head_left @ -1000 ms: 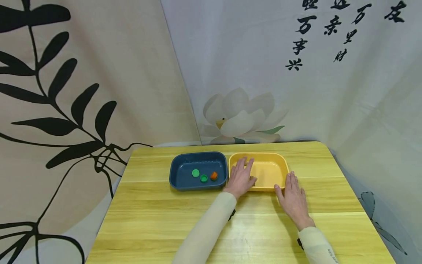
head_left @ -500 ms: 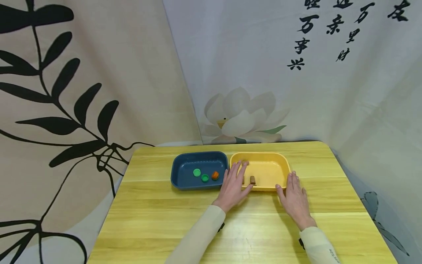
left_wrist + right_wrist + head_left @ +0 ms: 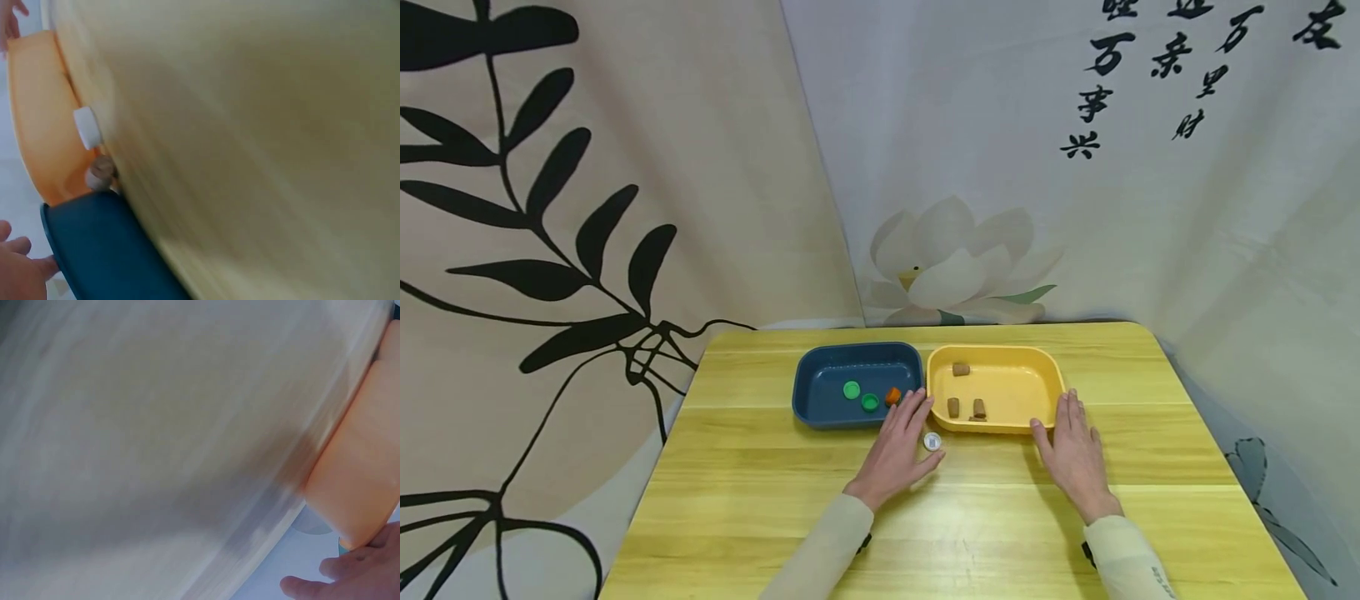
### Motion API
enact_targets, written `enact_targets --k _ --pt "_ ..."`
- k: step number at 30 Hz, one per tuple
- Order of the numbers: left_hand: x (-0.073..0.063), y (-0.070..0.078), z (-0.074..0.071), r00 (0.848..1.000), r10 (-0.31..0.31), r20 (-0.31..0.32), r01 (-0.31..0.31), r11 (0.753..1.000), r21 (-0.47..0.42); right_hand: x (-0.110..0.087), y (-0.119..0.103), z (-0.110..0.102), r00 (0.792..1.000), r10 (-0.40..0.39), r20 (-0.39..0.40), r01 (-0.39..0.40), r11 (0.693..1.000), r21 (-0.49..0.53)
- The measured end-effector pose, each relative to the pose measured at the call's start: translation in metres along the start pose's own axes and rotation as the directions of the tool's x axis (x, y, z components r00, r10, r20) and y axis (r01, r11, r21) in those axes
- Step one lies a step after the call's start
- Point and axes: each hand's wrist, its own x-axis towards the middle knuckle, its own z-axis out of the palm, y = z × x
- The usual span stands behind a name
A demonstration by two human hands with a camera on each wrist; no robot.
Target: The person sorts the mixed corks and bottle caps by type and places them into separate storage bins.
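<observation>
My left hand (image 3: 895,454) lies with straight fingers at the front right corner of the blue tray (image 3: 820,421); in the left wrist view a fingertip touches that tray's wall. With fingers extended and thumb spread, my right hand (image 3: 1075,454) rests at the front right corner of the yellow tray (image 3: 1011,387). Several small brown cork-like pieces (image 3: 961,369) lie in the yellow tray. The blue tray holds two green caps (image 3: 851,390) and an orange piece (image 3: 892,396). Beside my left thumb is a white disc (image 3: 932,442), standing on edge or flat, I cannot tell.
Both trays stand side by side near the back of the wooden table (image 3: 970,533). A printed curtain (image 3: 737,208) hangs behind it. In the left wrist view a brown piece (image 3: 100,173) with a pale end sits where the trays meet.
My left hand has drawn back leftward from over the yellow tray to the blue tray's corner, uncovering brown pieces and the white disc. My right hand stays at the yellow tray.
</observation>
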Motion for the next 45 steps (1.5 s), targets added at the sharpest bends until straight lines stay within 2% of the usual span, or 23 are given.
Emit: enact_targets --k 7,13,16,20,26,34,40,45 --pt "-0.016 -0.007 -0.007 0.995 0.098 -0.029 -0.097 0.995 0.038 0.000 0.000 -0.002 1.000 0.005 -0.003 -0.005 1.000 -0.001" --pt "-0.024 -0.010 -0.009 0.975 0.211 -0.074 -0.206 0.976 0.073 -0.001 0.000 -0.002 1.000 0.001 -0.009 -0.001 1.000 0.005" --pt "-0.027 -0.010 -0.009 0.968 0.242 -0.066 -0.237 0.968 0.078 -0.001 0.001 -0.002 1.000 -0.003 -0.012 0.003 1.000 0.005" --pt "-0.029 -0.008 -0.009 0.969 0.246 -0.029 -0.243 0.967 0.078 -0.001 0.001 -0.002 1.000 -0.001 -0.008 0.001 1.000 0.007" --pt "-0.031 -0.005 -0.004 0.976 0.207 0.067 -0.214 0.970 0.113 -0.002 0.001 -0.002 1.000 0.007 0.006 -0.008 1.000 0.013" --pt "-0.030 -0.002 0.003 0.980 0.088 0.181 -0.115 0.982 0.148 -0.001 0.001 -0.001 1.000 0.011 0.013 -0.011 1.000 0.012" --pt "-0.027 0.004 0.002 0.967 -0.033 0.252 -0.010 0.986 0.169 -0.001 0.001 0.000 1.000 0.004 0.007 -0.004 1.000 0.000" --pt "-0.021 0.008 0.002 0.953 -0.102 0.284 0.046 0.979 0.198 -0.001 0.000 0.000 1.000 0.003 0.007 -0.003 1.000 -0.004"
